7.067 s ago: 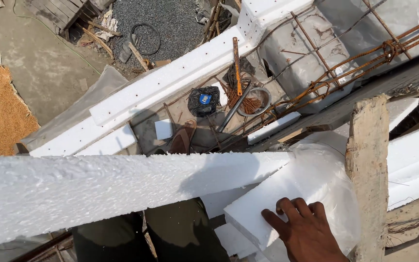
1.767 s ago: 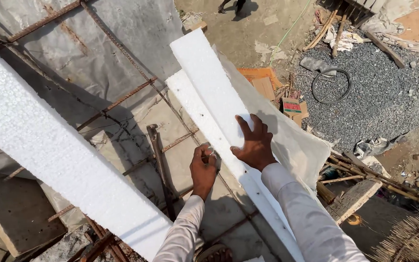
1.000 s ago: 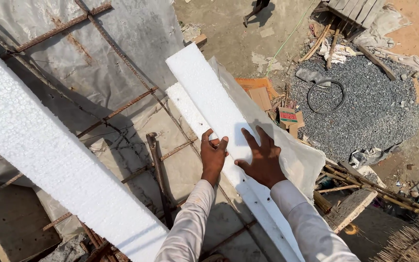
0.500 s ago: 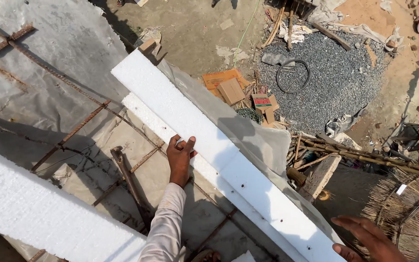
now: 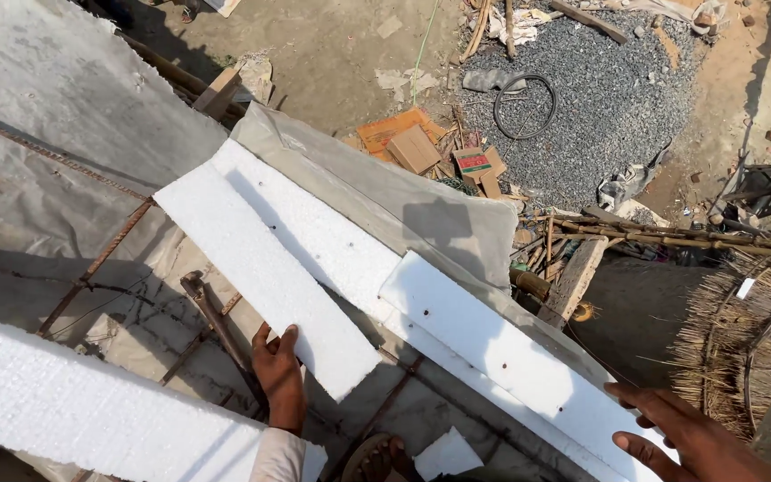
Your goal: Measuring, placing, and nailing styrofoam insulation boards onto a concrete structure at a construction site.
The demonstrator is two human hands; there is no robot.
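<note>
Step in hand: laying white foam boards over a rebar grid. Left hand [image 5: 278,379], fingers loosely curled, rests against the near edge of one foam strip [image 5: 265,268]. Right hand [image 5: 684,436], open, fingertips touch the lower foam board [image 5: 510,357]. Boards white, grainy, overlapping, needing alignment.

Left hand [image 5: 280,375] touches white foam strip [image 5: 265,272]; right hand [image 5: 689,437] touches foam plank [image 5: 510,353].

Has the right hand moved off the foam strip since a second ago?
Yes. The right hand has left the spot beside the left hand and gone down the foam strip to its lower end, toward the thatch.
</note>
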